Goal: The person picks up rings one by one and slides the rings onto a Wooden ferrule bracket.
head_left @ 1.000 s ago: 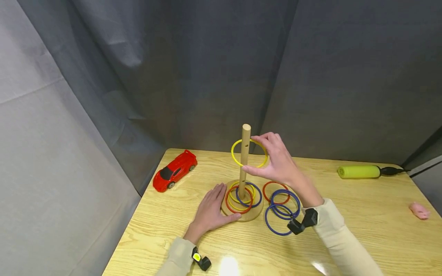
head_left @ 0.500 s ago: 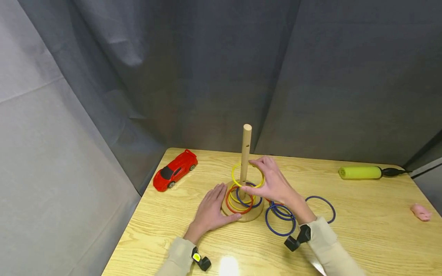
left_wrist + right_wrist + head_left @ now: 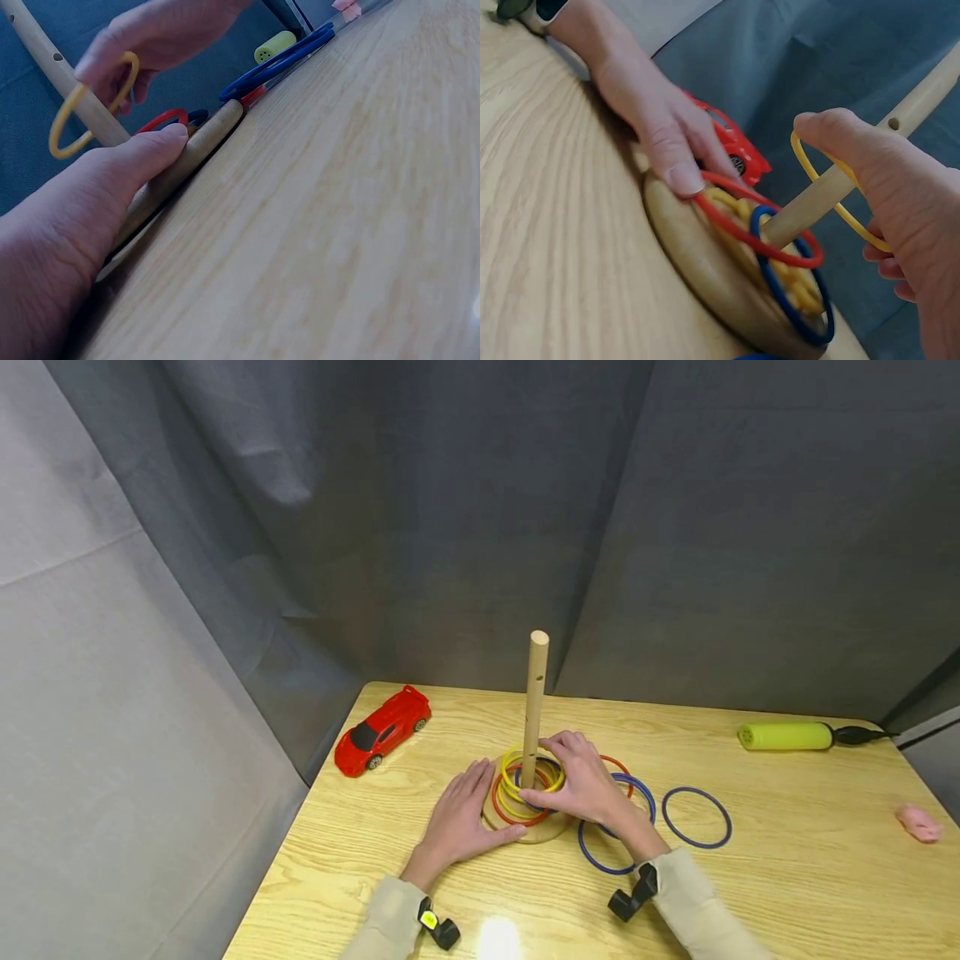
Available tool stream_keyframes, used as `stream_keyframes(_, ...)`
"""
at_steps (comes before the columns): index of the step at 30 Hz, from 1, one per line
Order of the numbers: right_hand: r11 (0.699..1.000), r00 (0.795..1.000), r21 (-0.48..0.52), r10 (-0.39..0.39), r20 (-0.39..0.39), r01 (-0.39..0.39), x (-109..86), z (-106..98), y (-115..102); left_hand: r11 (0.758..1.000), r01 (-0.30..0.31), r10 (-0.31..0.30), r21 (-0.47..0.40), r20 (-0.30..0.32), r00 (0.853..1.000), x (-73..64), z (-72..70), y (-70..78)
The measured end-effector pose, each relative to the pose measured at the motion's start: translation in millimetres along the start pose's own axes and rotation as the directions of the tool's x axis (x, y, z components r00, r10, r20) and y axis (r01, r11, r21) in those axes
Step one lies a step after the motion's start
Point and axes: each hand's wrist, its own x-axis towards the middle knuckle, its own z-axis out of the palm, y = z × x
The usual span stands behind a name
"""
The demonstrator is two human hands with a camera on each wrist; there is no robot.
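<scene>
A wooden peg [image 3: 535, 693] stands upright on a round base [image 3: 551, 833]. My left hand [image 3: 461, 822] rests against the base's left side, fingers extended and thumb on its front rim. With thumb and fingertips my right hand [image 3: 588, 785] pinches a thin yellow ring [image 3: 55, 139]. This ring encircles the lower peg, tilted, above the other rings in both wrist views. Around the peg's foot lie a red ring [image 3: 724, 219], a blue ring [image 3: 821, 300] and yellow rings, partly hidden by my right hand in the head view.
Right of the base, a red ring [image 3: 628, 777] overlaps blue rings [image 3: 654, 810], partly under my right arm. One blue ring [image 3: 731, 828] lies apart. A red toy car [image 3: 382, 731] sits back left; a lime-green pump [image 3: 786, 736] and small pink object [image 3: 918, 823] lie far right.
My right hand has lowered the yellow ring down the peg, from near its upper part to just above the base. A blue ring now lies apart on the right. The left hand stays put.
</scene>
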Motion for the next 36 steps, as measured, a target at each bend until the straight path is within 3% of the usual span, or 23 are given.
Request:
stream_keyframes(12,0.993,0.996,-0.113,0.023,0.081,-0.014,-4.0,15,2,1.0,0.012,-0.012,0.008,0.013,1.0,0.7,2.2,-0.9)
stream_keyframes(20,0.996,0.993,-0.085,0.038,0.116,-0.028,-7.3,16,-1,1.0,0.02,-0.021,0.011,0.032,0.999,0.1,1.6,-0.3)
stream_keyframes(28,0.999,0.996,-0.029,0.036,0.079,-0.034,-14.0,0,-3,1.0,0.017,-0.017,-0.001,0.017,1.0,0.1,0.7,0.4)
stream_keyframes(36,0.998,0.998,-0.017,0.062,0.029,-0.062,-40.0,-20,5,1.0,0.013,-0.013,-0.005,0.009,1.0,1.1,1.4,0.1)
